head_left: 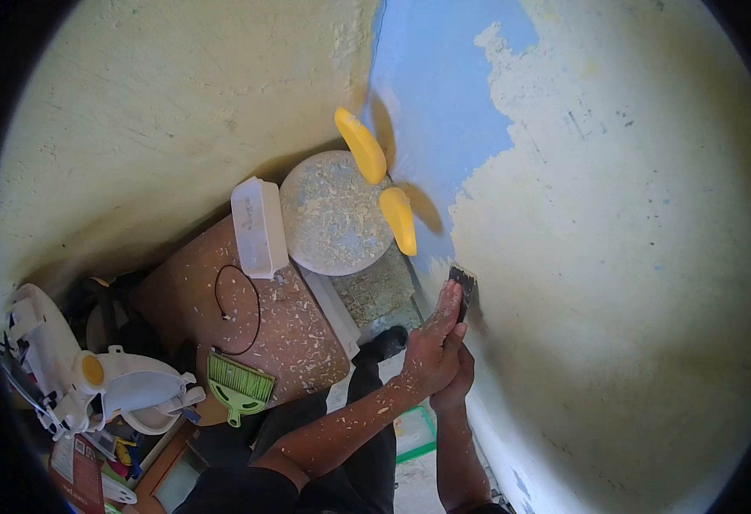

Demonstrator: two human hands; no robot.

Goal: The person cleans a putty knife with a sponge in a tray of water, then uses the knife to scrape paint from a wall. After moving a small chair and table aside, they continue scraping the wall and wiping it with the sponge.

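A dark-bladed scraper [462, 284] has its edge against the wall, where cream paint gives way to bare blue. My left hand [431, 349] is closed over the scraper, fingers stretched along its blade and dusted with paint flakes. Just below and behind it, my right hand [454, 382] is wrapped around what seems to be the handle, mostly hidden by the left. Flakes cling to my left forearm too. The cream wall [615, 257] fills the right side, with an exposed blue patch [431, 77] in the corner.
A flake-covered round white lid [337, 214] sits in the corner beside two yellow curved pieces [360, 146] [399, 221]. On the brown tabletop [307, 343] are a white plastic box [260, 230], a black cable [258, 313] and a green dustpan brush [240, 383]. White equipment [93, 368] stands left.
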